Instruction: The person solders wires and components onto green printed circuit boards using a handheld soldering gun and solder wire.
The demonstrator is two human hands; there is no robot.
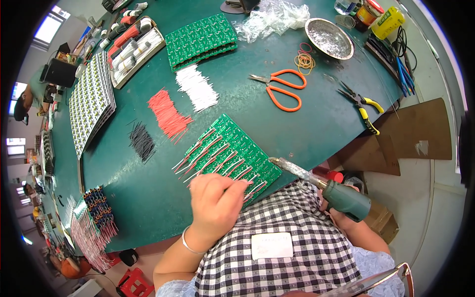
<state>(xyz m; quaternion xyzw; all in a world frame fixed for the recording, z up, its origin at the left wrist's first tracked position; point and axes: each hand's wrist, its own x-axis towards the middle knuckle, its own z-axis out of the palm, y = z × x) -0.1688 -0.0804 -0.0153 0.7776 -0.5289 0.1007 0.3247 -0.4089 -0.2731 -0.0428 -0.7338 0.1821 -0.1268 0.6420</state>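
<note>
In front of me lies a green circuit board [237, 143], set at a slant on the table. Rows of red, white and black wires [213, 153] lie across it, some sticking out past its left edge. My left hand [213, 200] is over the board's near edge, thumb and finger pinched on a thin wire [253, 188]. My right hand [341, 220] is wrapped around the green handle of a soldering iron [346, 198]. The iron's metal tip is at the board's right edge; whether it touches cannot be told. The fingers behind the handle are partly hidden.
Bundles of black wires [142, 142], red wires [168, 114] and white wires [197, 88] lie beyond. Stacked green boards [200, 39], orange-handled scissors [284, 89], yellow-handled pliers [363, 106] and a metal bowl [329, 39] stand farther off. Wired boards [99, 213] sit at left.
</note>
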